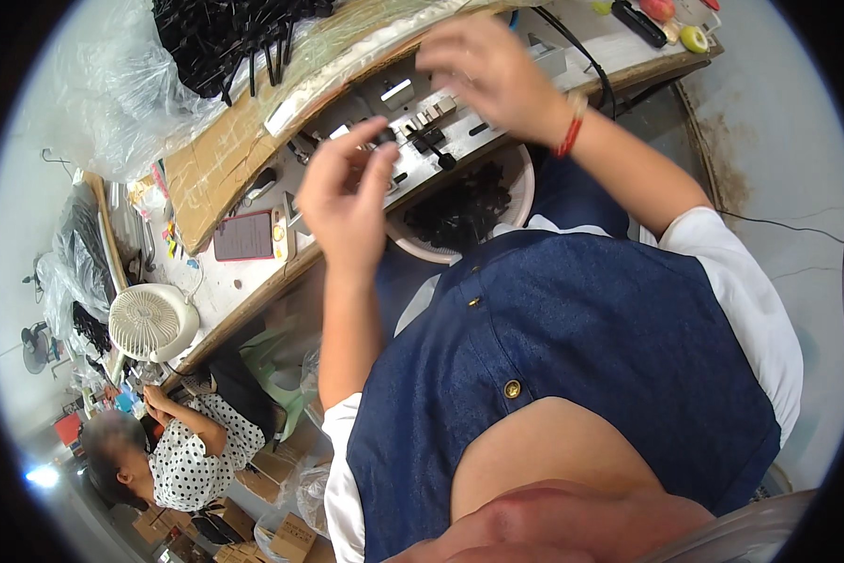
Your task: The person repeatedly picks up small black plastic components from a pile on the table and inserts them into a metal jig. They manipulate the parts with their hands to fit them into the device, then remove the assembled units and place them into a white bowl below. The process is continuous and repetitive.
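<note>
The left hand [342, 206] pinches a small black piece [384, 137] — the right hand [492, 80], blurred, curls loosely. Its hold is unclear.

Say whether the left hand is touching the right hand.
Apart: the head view shows a plain gap between the left hand and the right hand, with a white block visible there.

A black part [384, 137] is pinched in the left hand [342, 202]. The right hand [497, 80] is blurred above the tabletop [211, 298].
</note>
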{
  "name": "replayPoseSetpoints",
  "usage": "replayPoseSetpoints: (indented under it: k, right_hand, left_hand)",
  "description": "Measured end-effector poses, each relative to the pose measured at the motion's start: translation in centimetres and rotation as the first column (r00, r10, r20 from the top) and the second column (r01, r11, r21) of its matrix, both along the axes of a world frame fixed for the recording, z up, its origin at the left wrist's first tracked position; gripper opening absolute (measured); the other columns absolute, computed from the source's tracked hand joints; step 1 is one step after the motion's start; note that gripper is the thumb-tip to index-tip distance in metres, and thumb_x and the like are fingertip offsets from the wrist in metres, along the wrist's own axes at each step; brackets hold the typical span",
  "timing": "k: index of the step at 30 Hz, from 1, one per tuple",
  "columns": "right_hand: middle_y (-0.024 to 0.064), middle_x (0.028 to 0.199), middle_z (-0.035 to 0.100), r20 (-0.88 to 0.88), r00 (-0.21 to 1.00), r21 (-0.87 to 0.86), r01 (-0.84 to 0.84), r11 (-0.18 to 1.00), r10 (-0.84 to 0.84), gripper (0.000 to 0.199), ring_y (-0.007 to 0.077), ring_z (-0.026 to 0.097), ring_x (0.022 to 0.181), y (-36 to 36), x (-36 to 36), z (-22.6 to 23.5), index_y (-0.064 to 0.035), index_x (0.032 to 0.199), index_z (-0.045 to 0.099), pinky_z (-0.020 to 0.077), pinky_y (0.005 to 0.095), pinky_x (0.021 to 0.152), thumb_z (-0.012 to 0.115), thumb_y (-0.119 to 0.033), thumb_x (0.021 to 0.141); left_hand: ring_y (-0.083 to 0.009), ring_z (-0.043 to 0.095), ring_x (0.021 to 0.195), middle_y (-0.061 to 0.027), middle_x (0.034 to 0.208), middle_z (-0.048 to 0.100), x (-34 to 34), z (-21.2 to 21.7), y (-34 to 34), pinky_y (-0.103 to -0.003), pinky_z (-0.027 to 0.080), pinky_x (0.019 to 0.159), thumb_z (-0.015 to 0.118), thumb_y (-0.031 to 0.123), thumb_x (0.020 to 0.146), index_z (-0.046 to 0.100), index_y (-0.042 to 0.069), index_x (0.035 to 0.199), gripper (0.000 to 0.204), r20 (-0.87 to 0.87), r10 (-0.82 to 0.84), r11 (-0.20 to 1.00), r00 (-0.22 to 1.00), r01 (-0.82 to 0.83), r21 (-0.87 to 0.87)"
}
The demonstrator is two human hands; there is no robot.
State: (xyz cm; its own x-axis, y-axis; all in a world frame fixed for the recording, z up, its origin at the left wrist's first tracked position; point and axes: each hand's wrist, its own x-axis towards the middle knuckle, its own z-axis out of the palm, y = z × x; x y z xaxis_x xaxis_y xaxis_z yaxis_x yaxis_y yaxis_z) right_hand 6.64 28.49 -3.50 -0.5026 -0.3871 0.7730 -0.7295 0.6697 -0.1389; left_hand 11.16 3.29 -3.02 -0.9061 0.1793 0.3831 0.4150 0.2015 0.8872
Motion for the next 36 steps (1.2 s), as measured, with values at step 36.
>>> replayPoseSetpoints:
  k: [36]
  right_hand:
    - [0.0078,0.129,0.065,0.319,0.943,0.047,-0.119,0.992,0.098,0.021,0.0312,0.057,0.113,-2.3,6.1,-3.4,-0.0047,0.108,0.067,0.0501,0.0394,0.098,0.072,-0.007,0.087]
  left_hand:
    - [-0.0399,0.067,0.098,-0.0211,0.107,0.069,-16.0,4.3,1.1,-0.047,0.053,0.089,0.066,0.019,0.089,0.076,0.003,0.1,0.021,-0.675,-0.069,0.706,0.734,-0.442,-0.554]
